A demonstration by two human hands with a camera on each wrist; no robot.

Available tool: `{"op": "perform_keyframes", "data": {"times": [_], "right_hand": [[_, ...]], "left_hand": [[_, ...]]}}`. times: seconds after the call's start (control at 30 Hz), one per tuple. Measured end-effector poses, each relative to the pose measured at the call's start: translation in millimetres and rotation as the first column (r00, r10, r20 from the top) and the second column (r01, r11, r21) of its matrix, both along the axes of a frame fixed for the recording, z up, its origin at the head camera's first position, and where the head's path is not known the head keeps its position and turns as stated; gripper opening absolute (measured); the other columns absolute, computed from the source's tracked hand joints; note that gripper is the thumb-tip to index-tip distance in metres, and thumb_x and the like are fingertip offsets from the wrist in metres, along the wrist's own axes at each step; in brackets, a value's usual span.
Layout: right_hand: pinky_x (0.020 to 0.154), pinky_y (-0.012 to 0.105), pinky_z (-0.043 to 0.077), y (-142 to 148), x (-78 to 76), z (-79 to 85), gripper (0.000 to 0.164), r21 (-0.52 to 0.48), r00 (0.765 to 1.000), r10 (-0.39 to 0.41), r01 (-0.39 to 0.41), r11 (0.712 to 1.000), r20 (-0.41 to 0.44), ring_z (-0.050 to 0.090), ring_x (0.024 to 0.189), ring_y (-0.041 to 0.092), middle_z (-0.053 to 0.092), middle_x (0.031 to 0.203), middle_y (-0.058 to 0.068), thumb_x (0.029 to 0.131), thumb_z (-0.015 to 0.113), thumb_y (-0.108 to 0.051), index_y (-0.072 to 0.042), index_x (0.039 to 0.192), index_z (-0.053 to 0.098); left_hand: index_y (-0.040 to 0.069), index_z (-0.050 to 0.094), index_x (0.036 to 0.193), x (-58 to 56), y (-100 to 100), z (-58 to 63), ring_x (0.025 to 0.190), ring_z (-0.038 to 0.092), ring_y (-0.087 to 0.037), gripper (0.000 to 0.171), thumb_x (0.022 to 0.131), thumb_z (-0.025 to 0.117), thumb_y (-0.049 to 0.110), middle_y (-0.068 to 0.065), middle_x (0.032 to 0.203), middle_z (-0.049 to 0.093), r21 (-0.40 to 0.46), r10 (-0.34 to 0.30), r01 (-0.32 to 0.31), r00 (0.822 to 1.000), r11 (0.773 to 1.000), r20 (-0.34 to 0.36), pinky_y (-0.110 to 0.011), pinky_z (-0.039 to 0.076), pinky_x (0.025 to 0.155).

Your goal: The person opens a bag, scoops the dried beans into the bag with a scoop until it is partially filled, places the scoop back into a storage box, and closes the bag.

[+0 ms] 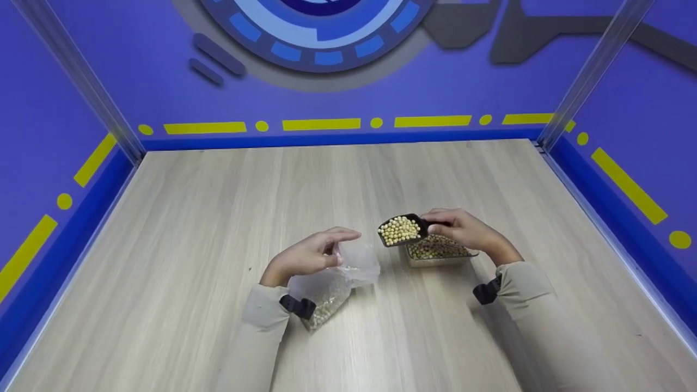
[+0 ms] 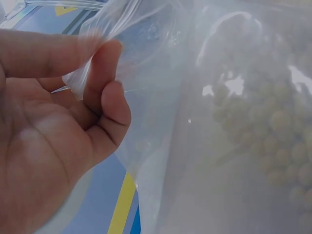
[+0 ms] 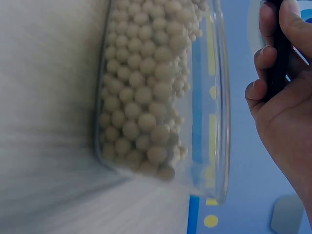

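Note:
My right hand (image 1: 463, 228) grips the black handle (image 3: 280, 53) of a scoop (image 1: 402, 231) heaped with round, pale yellow beans. The scoop is held level, over the left back corner of a clear plastic box (image 1: 441, 262) of the same beans. In the right wrist view the box (image 3: 222, 122) shows its transparent wall and the beans (image 3: 141, 87) inside. With thumb and fingers, my left hand (image 1: 307, 253) pinches the mouth of a clear zip bag (image 1: 362, 267). Beans (image 2: 278, 131) lie in the lower part of that bag, which slants across the table.
The pale wooden table (image 1: 218, 207) carries the bag and box near its middle. Blue-purple panels (image 1: 348, 103) with yellow dashes stand along its back and sides. Both wrists wear a black strap device (image 1: 487, 290) over beige sleeves.

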State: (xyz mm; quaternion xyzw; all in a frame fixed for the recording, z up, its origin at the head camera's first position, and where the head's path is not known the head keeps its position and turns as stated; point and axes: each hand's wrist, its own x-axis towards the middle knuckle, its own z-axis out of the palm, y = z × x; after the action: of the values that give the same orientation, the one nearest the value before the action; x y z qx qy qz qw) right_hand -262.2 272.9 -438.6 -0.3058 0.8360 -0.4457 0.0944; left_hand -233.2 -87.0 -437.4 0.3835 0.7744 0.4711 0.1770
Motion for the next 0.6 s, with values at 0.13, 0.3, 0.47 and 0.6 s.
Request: {"op": "perform_keyframes", "data": {"times": [0.13, 0.3, 0.47, 0.6], "right_hand": [[0.092, 0.013, 0.042, -7.7, -0.3, -3.0, 0.034, -0.01, 1.0, 0.028, -0.028, 1.0, -0.014, 0.053, 0.108, -0.005, 0.06, 0.123, 0.027, 0.093, 0.058, -0.009, 0.008, 0.123, 0.061], [0.095, 0.015, 0.042, -16.7, -0.1, -5.7, 0.032, 0.016, 0.999, 0.041, -0.041, 0.999, -0.016, 0.056, 0.116, 0.01, 0.061, 0.124, 0.022, 0.093, 0.06, -0.01, 0.005, 0.121, 0.064], [0.1, 0.016, 0.038, -23.7, 2.4, -4.3, 0.034, 0.06, 0.999, 0.026, -0.027, 0.998, 0.022, 0.051, 0.125, 0.033, 0.059, 0.129, 0.02, 0.093, 0.06, -0.013, 0.003, 0.123, 0.064], [0.104, 0.027, 0.038, -27.4, 3.4, -3.7, 0.034, 0.083, 0.999, 0.033, -0.035, 0.996, 0.024, 0.051, 0.124, 0.039, 0.059, 0.129, 0.022, 0.093, 0.06, -0.012, 0.003, 0.123, 0.063]], "left_hand": [[-0.003, 0.043, 0.142, 0.8, 0.2, 0.3, 0.082, 0.044, -0.01, 0.058, 0.084, 0.047, -0.009, -0.021, 0.144, 0.041, 0.007, 0.006, -0.006, 1.0, 1.0, 0.016, -0.019, 0.039, 0.071], [-0.002, 0.043, 0.142, 1.4, 0.9, 1.3, 0.08, 0.044, -0.01, 0.059, 0.083, 0.047, -0.009, -0.02, 0.146, 0.041, 0.007, 0.016, -0.016, 0.999, 1.0, 0.03, -0.018, 0.039, 0.071], [-0.002, 0.045, 0.141, 0.8, 1.3, 1.5, 0.078, 0.044, -0.009, 0.06, 0.082, 0.047, -0.008, -0.02, 0.144, 0.043, 0.008, 0.023, -0.023, 1.0, 1.0, 0.02, -0.019, 0.039, 0.072], [-0.002, 0.045, 0.14, -0.2, 1.9, 1.7, 0.078, 0.043, -0.01, 0.06, 0.081, 0.049, -0.008, -0.02, 0.143, 0.044, 0.011, 0.025, -0.025, 1.0, 1.0, 0.007, -0.018, 0.039, 0.071]]}}
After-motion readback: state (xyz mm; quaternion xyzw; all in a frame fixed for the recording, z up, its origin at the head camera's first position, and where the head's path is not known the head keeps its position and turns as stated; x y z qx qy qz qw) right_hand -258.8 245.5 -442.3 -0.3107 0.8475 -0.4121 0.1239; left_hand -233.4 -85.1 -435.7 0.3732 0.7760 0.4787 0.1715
